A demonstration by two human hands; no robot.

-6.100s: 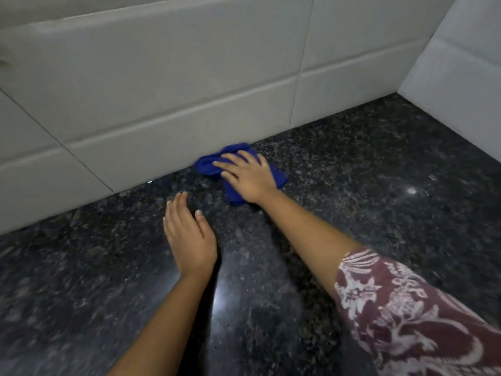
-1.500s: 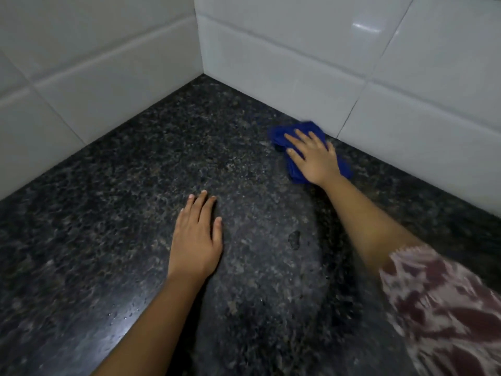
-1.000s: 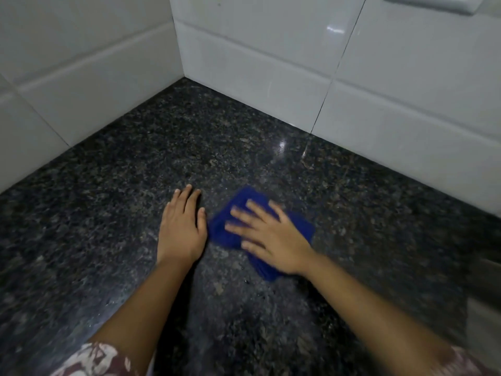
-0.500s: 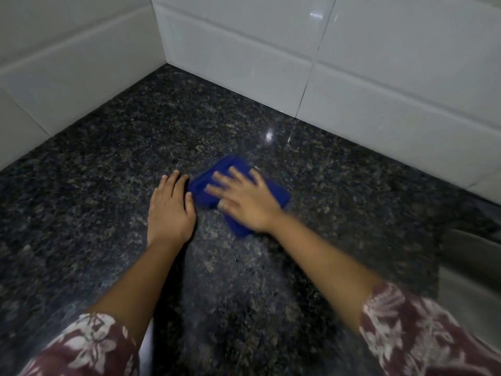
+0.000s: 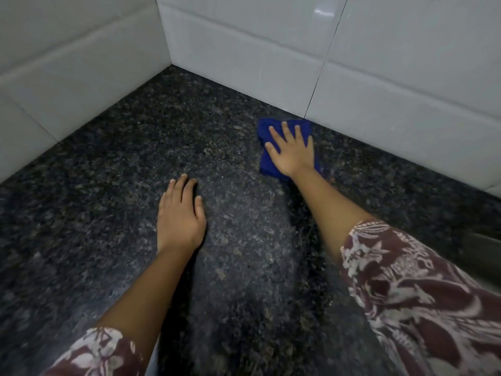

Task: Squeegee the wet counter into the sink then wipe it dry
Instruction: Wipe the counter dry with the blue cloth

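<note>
Right hand (image 5: 294, 153) presses folded blue cloth (image 5: 267, 164) flat, fingers spread, on dark speckled granite tabletop (image 5: 113, 164) just beside white tiled wall (image 5: 393, 77). Left hand (image 5: 180, 215) flat on tabletop, empty.

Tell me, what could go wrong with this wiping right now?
The right hand presses a small folded cloth flat beside the tiled wall, so the seam along the wall could be missed. The cloth covers little of the counter, so streaks may remain elsewhere. The left hand rests flat on the counter and might leave a print or slip if the surface is damp.
</note>
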